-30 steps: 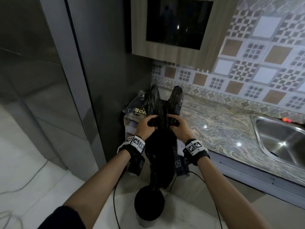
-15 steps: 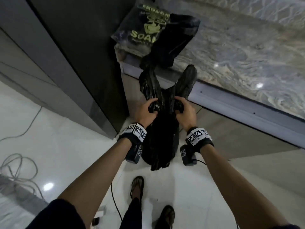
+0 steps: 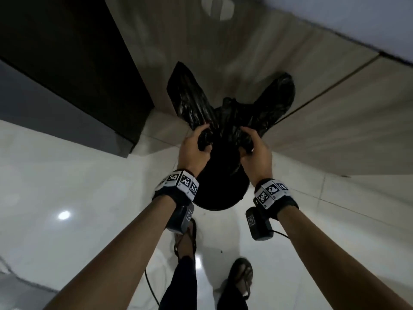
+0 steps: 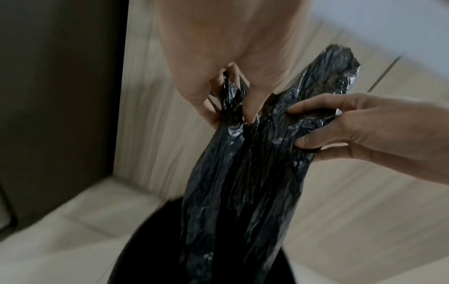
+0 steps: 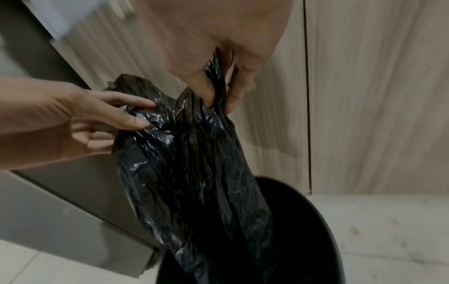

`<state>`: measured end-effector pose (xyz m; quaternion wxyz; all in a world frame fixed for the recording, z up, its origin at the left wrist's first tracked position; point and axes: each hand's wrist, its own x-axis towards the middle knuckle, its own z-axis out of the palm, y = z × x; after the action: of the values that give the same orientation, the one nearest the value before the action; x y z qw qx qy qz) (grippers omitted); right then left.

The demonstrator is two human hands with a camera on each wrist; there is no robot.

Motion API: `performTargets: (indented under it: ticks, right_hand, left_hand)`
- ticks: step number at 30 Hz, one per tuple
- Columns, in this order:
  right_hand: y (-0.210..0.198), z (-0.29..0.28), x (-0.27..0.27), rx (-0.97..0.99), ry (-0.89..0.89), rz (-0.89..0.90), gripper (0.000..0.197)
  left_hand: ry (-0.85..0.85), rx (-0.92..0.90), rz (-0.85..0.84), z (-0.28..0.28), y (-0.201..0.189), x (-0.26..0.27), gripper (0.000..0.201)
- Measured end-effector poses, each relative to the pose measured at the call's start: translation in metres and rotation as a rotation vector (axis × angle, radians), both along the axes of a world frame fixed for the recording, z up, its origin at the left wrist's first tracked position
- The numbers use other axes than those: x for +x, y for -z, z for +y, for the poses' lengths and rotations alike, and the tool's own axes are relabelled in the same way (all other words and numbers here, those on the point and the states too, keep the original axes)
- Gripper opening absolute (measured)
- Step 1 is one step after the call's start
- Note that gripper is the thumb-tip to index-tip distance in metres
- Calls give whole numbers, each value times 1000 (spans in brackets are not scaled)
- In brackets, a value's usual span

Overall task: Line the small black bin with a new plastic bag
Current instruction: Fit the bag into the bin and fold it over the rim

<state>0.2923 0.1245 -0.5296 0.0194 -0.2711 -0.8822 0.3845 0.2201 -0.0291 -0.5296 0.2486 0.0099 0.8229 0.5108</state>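
Observation:
A crumpled black plastic bag (image 3: 225,121) hangs between both hands, its two handle loops sticking up. My left hand (image 3: 196,145) pinches the left side of the bag's mouth (image 4: 233,107). My right hand (image 3: 253,148) pinches the right side (image 5: 216,96). The small round black bin (image 3: 223,193) stands on the floor directly beneath. The bag's lower end (image 5: 218,240) reaches down into the bin's opening (image 5: 311,230). In the left wrist view the bin's rim (image 4: 136,249) shows below the hanging bag (image 4: 243,182).
Wood-look cabinet doors (image 3: 290,70) stand right behind the bin, and a dark tall panel (image 3: 67,63) lies to the left. White floor tiles (image 3: 78,186) spread around. My sandalled feet (image 3: 239,278) and a black cable (image 3: 149,285) are just in front of the bin.
Both hands have carried the bag down from counter height to just above the bin, and its bottom now hangs into the bin. The head view has tilted down to the floor.

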Motion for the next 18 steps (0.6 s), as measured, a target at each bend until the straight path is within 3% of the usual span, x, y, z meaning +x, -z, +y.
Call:
performTargets:
  ticks: [4,8,11,14,18]
  right_hand:
    - [69,9,14,13,96,-48,57]
    - [112,35,31,49,232,-144,59]
    - [128,55,42,37,302,-244,56]
    - [132,63,44,9,246,-309,58]
    - [111,54,32,120,263,-360,58]
  left_hand:
    - [-77,-94,-1,-8,76,9,50]
    - [-171,-216,5,-27,121,6,43]
    - [-236,-224,1,-37,135,1,37]
    - [-289,-221,-27,-38,139,-4,33]
    - [-308,-320,-89,-32,123,-6,48]
